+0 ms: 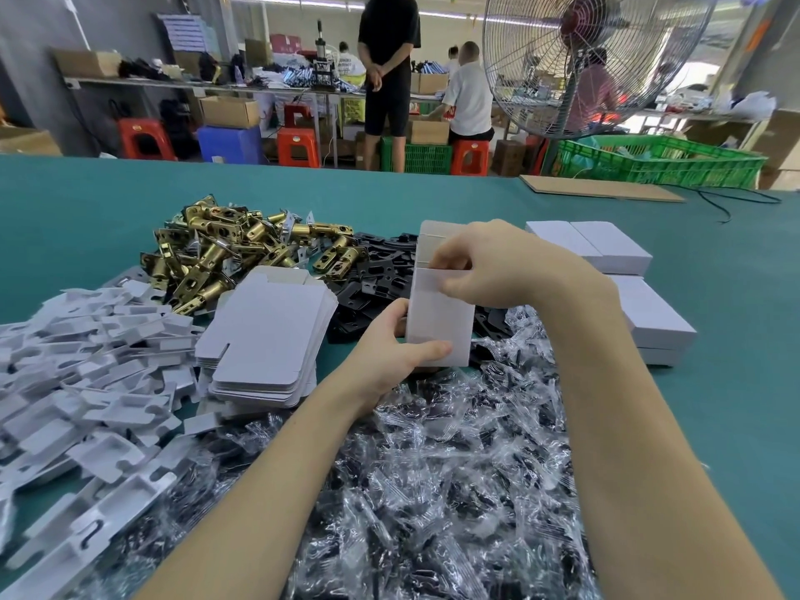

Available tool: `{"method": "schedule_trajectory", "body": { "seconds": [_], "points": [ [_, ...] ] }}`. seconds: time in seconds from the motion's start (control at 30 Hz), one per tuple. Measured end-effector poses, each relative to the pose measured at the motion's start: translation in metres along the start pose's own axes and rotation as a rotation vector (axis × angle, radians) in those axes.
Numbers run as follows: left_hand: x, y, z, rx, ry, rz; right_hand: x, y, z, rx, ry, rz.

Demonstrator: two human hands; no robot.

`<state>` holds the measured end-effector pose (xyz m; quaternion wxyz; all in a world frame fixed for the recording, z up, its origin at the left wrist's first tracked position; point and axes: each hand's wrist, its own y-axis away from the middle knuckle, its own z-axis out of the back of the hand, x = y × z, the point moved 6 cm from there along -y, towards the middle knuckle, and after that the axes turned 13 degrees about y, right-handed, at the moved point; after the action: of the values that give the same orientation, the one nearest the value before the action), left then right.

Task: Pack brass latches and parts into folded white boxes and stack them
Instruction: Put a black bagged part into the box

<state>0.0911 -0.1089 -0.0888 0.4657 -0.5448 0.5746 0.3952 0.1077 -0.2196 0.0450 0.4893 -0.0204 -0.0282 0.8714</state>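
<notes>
A white box (437, 322) stands upright above the middle of the teal desk (714, 426), held between both hands. The left hand (389, 348) has a closed grip on its lower part, thumb laid across the front face and fingers wrapped behind. The right hand (485, 262) pinches the top flap at the box's open mouth, fingers curled over the upper edge. Toward the far left of the desk lies a heap of brass latches (233, 249), with black plates (381, 270) piled beside it behind the box. A stack of flat box blanks (264, 339) sits left of the left hand, and white plastic trays (86, 383) spread along the left edge. Clear bagged parts (433, 491) cover the near edge under both forearms. Closed white boxes (627, 288) are stacked toward the right side.
</notes>
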Motion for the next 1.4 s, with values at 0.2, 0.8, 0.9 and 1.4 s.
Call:
{"method": "schedule_trajectory", "body": {
  "seconds": [0.2, 0.8, 0.9, 1.4],
  "points": [
    [0.0, -0.002, 0.003, -0.02, -0.026, -0.034, -0.004, 0.006, 0.013, -0.048, -0.09, 0.001],
    [-0.002, -0.001, 0.002, -0.013, -0.045, -0.056, 0.002, 0.005, 0.012, -0.022, -0.086, 0.023],
    [-0.001, -0.001, 0.005, -0.045, 0.014, -0.045, -0.01, 0.006, 0.029, -0.288, -0.233, -0.019],
    [0.002, -0.005, 0.01, -0.079, 0.089, -0.052, -0.084, 0.014, -0.067, 0.37, -0.066, -0.367]
  ]
}}
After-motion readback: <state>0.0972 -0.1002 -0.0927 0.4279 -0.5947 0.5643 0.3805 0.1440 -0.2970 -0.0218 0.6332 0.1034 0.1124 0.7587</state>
